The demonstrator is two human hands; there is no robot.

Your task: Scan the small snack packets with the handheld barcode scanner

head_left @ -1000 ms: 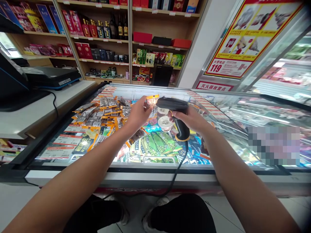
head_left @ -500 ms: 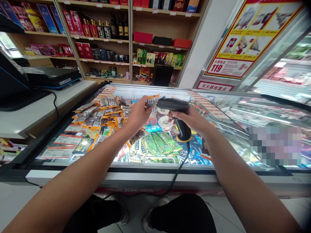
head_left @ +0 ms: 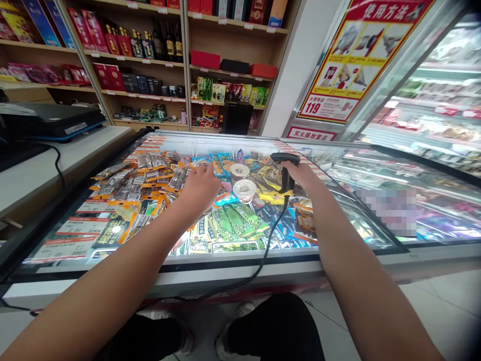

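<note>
My right hand [head_left: 305, 176] grips a black handheld barcode scanner [head_left: 285, 165], held low over the glass freezer lid [head_left: 338, 220] with its head pointing left. Its black cable [head_left: 271, 240] drops over the front edge. My left hand [head_left: 200, 188] rests palm down on a heap of orange-edged snack packets [head_left: 150, 173] spread over the lid. The fingers curl under, and I cannot tell whether a packet is still in them. Two round lidded tubs [head_left: 244, 189] sit between my hands, with green packets [head_left: 229, 223] in front of them.
A white counter [head_left: 33, 175] with a black machine [head_left: 48, 120] and its cable stands to the left. Wooden shelves [head_left: 195, 60] with bottles and boxes fill the back wall. A red and yellow poster [head_left: 349, 55] and an open cooler [head_left: 432, 115] are on the right.
My left hand, which held an orange-edged packet up at the scanner, has dropped onto the packet heap. My right hand has lowered the scanner and moved it right. The view has turned slightly right.
</note>
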